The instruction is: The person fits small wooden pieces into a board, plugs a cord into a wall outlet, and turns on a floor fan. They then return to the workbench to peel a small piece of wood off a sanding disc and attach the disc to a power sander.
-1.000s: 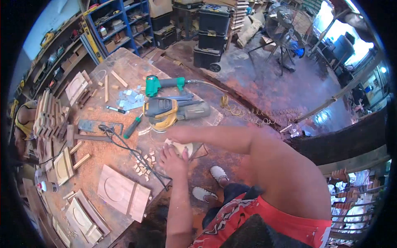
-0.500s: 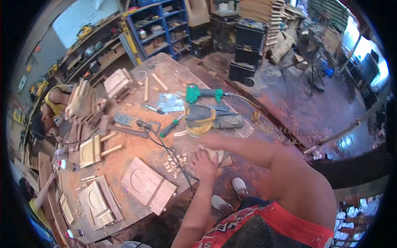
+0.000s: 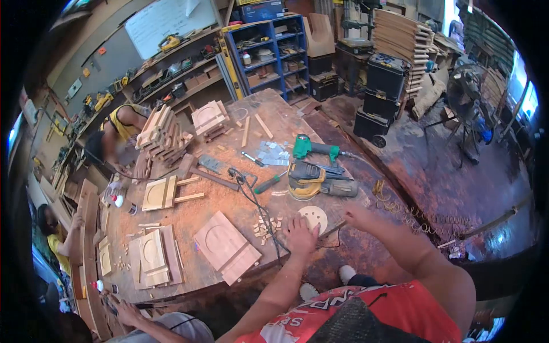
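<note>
My left hand (image 3: 301, 235) lies with fingers spread at the table edge, touching the rim of a round, pale sanding disc (image 3: 313, 217) that has several holes. To the right, my right hand (image 3: 359, 218) has its fingers curled in. A thin dark strip runs from beside the disc toward that hand; what the fingers hold is hidden. Just beyond the disc rests a yellow and black power sander (image 3: 306, 182). Small wooden blocks (image 3: 266, 227) and a black cable (image 3: 264, 207) lie left of my left hand.
A green nail gun (image 3: 314, 150) with a coiled hose, a green-handled screwdriver (image 3: 267, 184) and a recessed wooden panel (image 3: 227, 247) lie on the sawdust-covered table (image 3: 229, 171). Stacked panels (image 3: 163, 134) stand farther left. Other people work along the left side, one with hands (image 3: 128, 314) near the table.
The view has shifted, so the table appears farther right. My right hand has moved away from my left hand and the disc, to the right. The disc now shows more fully.
</note>
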Demonstrator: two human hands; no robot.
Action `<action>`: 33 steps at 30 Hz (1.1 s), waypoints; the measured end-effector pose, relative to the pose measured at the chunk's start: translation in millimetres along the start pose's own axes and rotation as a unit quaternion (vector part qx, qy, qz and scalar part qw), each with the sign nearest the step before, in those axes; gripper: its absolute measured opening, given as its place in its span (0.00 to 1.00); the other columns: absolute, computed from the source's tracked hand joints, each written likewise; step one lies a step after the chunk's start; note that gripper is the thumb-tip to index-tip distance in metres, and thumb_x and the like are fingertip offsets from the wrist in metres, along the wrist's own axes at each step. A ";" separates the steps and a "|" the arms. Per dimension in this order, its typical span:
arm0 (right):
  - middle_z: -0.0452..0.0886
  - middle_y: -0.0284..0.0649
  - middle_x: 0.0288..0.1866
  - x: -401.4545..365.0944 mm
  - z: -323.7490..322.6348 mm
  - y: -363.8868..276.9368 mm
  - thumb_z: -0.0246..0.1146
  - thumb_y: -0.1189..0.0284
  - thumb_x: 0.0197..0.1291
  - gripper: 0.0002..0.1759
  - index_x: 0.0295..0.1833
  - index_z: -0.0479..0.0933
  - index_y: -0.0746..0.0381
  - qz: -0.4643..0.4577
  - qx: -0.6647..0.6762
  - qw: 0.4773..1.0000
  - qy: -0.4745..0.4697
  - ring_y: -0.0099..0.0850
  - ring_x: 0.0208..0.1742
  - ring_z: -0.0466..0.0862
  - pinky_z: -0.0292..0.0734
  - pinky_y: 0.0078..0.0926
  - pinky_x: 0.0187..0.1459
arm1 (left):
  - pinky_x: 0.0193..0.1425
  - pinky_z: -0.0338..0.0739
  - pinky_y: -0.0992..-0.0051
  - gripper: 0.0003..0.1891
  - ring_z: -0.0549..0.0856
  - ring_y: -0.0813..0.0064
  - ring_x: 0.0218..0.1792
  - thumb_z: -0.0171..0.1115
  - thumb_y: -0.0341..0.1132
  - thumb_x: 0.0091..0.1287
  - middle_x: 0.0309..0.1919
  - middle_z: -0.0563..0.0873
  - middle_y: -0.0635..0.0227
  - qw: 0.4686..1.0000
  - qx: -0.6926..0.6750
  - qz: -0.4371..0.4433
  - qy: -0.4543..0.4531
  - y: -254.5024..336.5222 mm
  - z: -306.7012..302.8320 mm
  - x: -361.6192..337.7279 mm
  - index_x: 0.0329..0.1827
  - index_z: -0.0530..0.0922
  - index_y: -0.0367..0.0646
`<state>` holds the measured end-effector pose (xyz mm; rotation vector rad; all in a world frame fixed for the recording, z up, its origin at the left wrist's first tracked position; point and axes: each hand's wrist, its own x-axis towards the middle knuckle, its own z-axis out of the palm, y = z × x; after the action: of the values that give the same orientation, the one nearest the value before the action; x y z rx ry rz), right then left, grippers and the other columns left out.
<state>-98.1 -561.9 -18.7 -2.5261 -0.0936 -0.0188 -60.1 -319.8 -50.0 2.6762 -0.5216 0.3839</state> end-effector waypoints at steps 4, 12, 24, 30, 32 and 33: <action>0.77 0.43 0.32 -81.0 -38.7 45.0 0.66 0.75 0.55 0.06 0.36 0.76 0.64 0.026 0.097 0.986 0.130 0.39 0.34 0.79 0.74 0.32 0.37 | 0.64 0.60 0.49 0.30 0.69 0.57 0.65 0.63 0.56 0.58 0.61 0.75 0.60 0.999 0.020 0.019 0.017 1.2 -0.2 0.2 0.55 0.77 0.42; 0.77 0.39 0.27 -141.0 -140.8 222.3 0.64 0.76 0.58 0.06 0.36 0.75 0.66 0.125 0.149 0.944 0.265 0.27 0.28 0.77 0.73 0.27 0.33 | 0.68 0.60 0.54 0.31 0.71 0.54 0.63 0.65 0.56 0.56 0.62 0.74 0.55 0.996 0.088 0.027 0.013 -3.6 21.5 -0.9 0.55 0.77 0.42; 0.81 0.39 0.37 -135.4 -290.6 382.8 0.52 0.77 0.69 0.05 0.48 0.69 0.65 0.195 0.441 0.820 0.307 0.21 0.29 0.78 0.72 0.17 0.25 | 0.68 0.62 0.56 0.22 0.68 0.46 0.65 0.64 0.34 0.60 0.62 0.71 0.45 0.971 -0.011 -0.108 0.212 134.6 6.8 90.3 0.58 0.73 0.39; 0.80 0.38 0.37 -65.0 -328.8 394.9 0.53 0.77 0.69 0.07 0.48 0.74 0.65 0.174 0.515 0.808 0.227 0.21 0.27 0.77 0.72 0.17 0.27 | 0.67 0.63 0.57 0.20 0.71 0.48 0.62 0.64 0.33 0.60 0.61 0.72 0.47 0.969 -0.026 0.008 0.244 211.2 12.2 211.1 0.55 0.75 0.39; 0.80 0.38 0.37 -37.6 -340.6 422.8 0.53 0.77 0.68 0.05 0.46 0.74 0.65 0.155 0.521 0.815 0.202 0.21 0.27 0.77 0.72 0.18 0.28 | 0.68 0.63 0.58 0.20 0.70 0.49 0.63 0.64 0.33 0.59 0.62 0.72 0.49 0.967 -0.078 0.033 0.240 236.6 22.3 252.6 0.55 0.76 0.39; 0.80 0.38 0.37 -23.7 -347.4 439.3 0.54 0.77 0.68 0.05 0.43 0.75 0.64 0.128 0.527 0.818 0.190 0.21 0.27 0.76 0.72 0.18 0.29 | 0.68 0.63 0.58 0.19 0.70 0.49 0.63 0.64 0.33 0.59 0.62 0.72 0.49 0.967 -0.076 0.041 0.239 244.6 33.9 273.9 0.54 0.76 0.40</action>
<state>-87.6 -1121.5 11.8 -1.3594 0.3202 -0.2814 91.4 -626.1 88.6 2.3056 -0.4856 0.9405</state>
